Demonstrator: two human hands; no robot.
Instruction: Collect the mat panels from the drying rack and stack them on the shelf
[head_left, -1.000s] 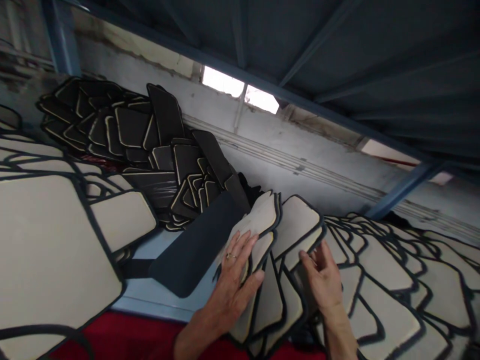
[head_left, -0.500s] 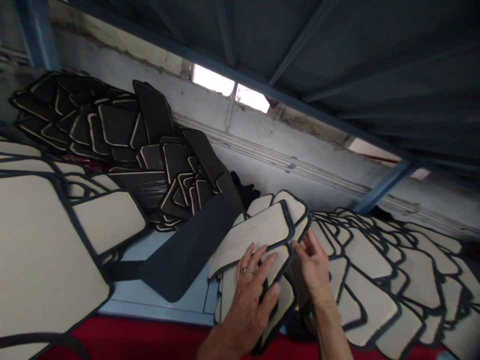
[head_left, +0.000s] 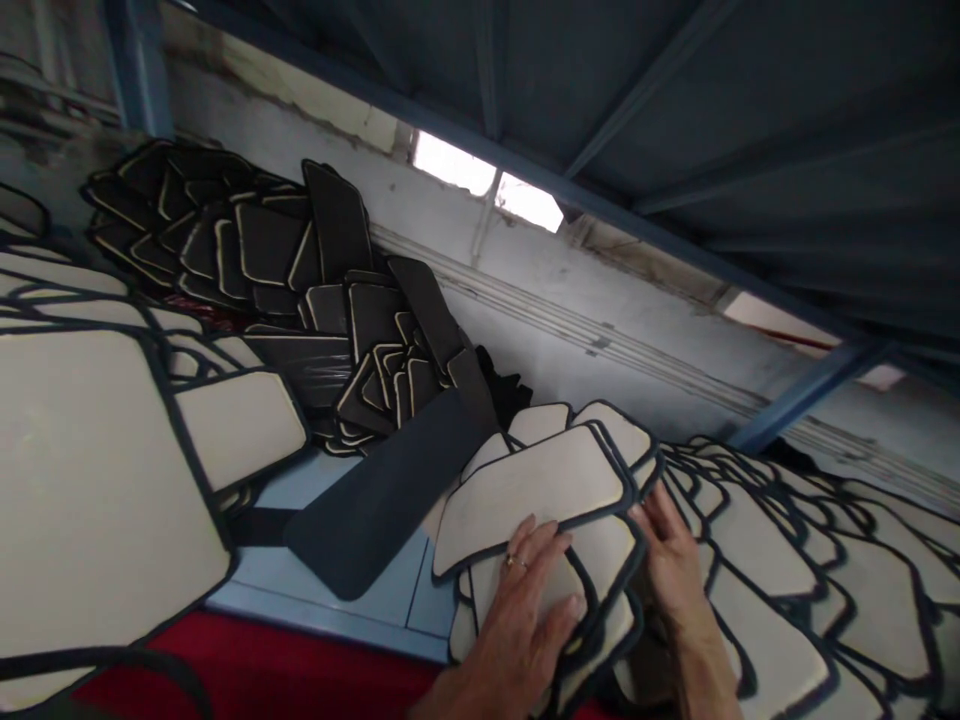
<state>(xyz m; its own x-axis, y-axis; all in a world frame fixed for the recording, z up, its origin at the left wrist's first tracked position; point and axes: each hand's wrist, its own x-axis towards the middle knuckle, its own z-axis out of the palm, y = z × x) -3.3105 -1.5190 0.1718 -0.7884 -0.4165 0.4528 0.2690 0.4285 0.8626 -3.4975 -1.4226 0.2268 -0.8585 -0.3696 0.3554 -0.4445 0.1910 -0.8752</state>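
Note:
A loose pile of cream floor-mat pieces with dark edging point(head_left: 532, 480) lies in front of me, overlapping and fanned out. My left hand point(head_left: 521, 605), with a ring on one finger, rests on the lower part of this pile, fingers spread and lying against the cream faces. At the pile's right side, my right hand point(head_left: 671, 555) has its thumb and fingers closed around the dark edges of the pieces. Its fingertips are partly hidden behind them. Left of the pile, a long plain dark mat piece point(head_left: 382, 500) slants across the light-blue surface point(head_left: 315, 590).
Large cream mats point(head_left: 97, 480) are stacked at the left. Black mats with pale edging point(head_left: 270, 245) heap up behind. More cream mats point(head_left: 765, 530) spread to the right. A blue metal frame point(head_left: 555, 170) runs overhead, and red material point(head_left: 285, 650) lines the front edge.
My view has shifted, so most things sit further right. The pieces under my hands are arranged differently, with more of the cream face below the top piece showing. Both hands stay at the pile.

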